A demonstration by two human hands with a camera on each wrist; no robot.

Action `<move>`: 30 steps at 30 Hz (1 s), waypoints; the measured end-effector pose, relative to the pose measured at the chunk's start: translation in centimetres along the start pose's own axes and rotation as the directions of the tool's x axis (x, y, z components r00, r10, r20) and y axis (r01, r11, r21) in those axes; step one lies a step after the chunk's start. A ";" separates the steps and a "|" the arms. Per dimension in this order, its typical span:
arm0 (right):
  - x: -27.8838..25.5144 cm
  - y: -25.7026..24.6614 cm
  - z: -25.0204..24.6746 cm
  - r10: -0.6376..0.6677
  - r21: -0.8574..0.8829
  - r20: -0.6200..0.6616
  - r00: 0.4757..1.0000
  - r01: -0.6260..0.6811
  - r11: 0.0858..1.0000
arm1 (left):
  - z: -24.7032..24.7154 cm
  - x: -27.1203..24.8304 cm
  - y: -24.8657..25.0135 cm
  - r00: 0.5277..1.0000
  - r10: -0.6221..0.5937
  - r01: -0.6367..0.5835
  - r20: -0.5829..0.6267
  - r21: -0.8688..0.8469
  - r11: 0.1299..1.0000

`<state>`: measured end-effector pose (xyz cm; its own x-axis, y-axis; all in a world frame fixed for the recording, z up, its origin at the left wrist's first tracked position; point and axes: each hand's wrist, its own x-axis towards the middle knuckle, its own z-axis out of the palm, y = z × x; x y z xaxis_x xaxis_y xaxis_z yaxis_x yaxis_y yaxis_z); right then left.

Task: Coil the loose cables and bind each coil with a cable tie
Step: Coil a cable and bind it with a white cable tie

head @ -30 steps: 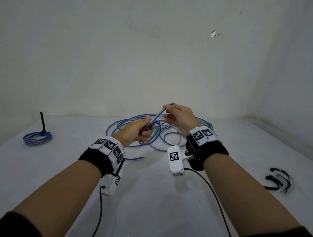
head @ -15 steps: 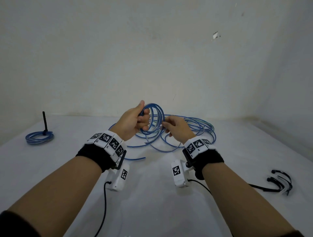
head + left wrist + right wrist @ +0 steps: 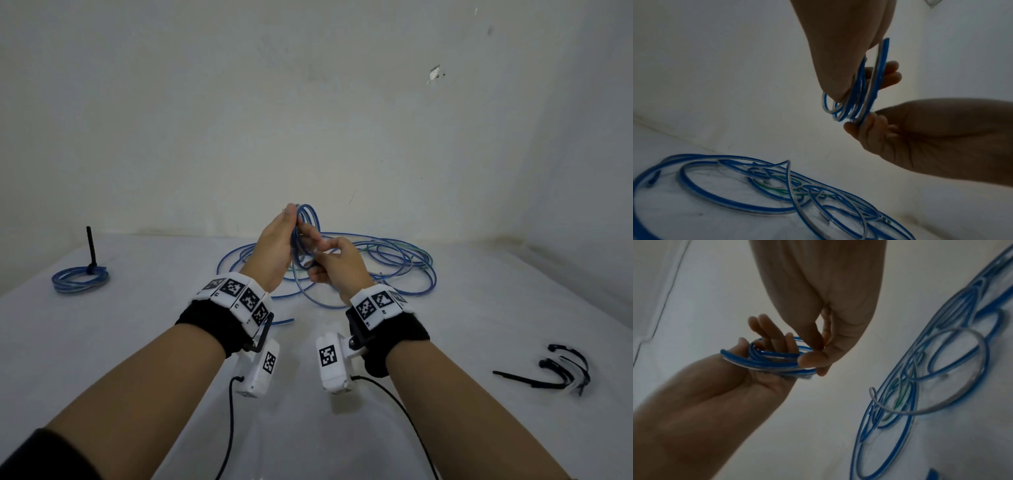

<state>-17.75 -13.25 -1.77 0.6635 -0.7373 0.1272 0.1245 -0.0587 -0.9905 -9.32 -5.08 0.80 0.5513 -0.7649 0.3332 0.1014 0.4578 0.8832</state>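
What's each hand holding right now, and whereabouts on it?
The left hand holds a small blue cable coil, its loops lying across the palm. The right hand pinches the same coil at its lower edge between thumb and fingers.

A white table (image 3: 102, 342) stood against a pale wall (image 3: 239, 102), which bore a chipped spot (image 3: 435, 73) high on the right and a thin dark scratch (image 3: 352, 197) lower down, near the table's far edge.
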 end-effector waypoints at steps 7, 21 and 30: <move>-0.1 -0.4 -0.1 0.122 0.232 0.048 0.991 -0.130 0.964 | 0.3 -0.1 -0.2 1.000 -0.023 0.023 0.017 -0.005 1.000; 0.5 -2.6 -2.4 -0.371 -0.378 0.299 0.879 0.466 0.800 | 0.4 0.2 0.4 0.986 -0.138 0.168 -0.098 0.460 0.872; -0.2 -1.2 -2.0 -0.265 -0.135 0.153 0.952 0.286 0.949 | 0.4 0.3 0.2 0.957 -0.250 0.270 -0.145 0.135 0.953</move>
<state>-19.53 -14.34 -0.74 0.7113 -0.5837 0.3916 0.2083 -0.3570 -0.9106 -9.45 -5.36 1.19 0.6226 -0.7809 0.0502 0.1333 0.1691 0.9766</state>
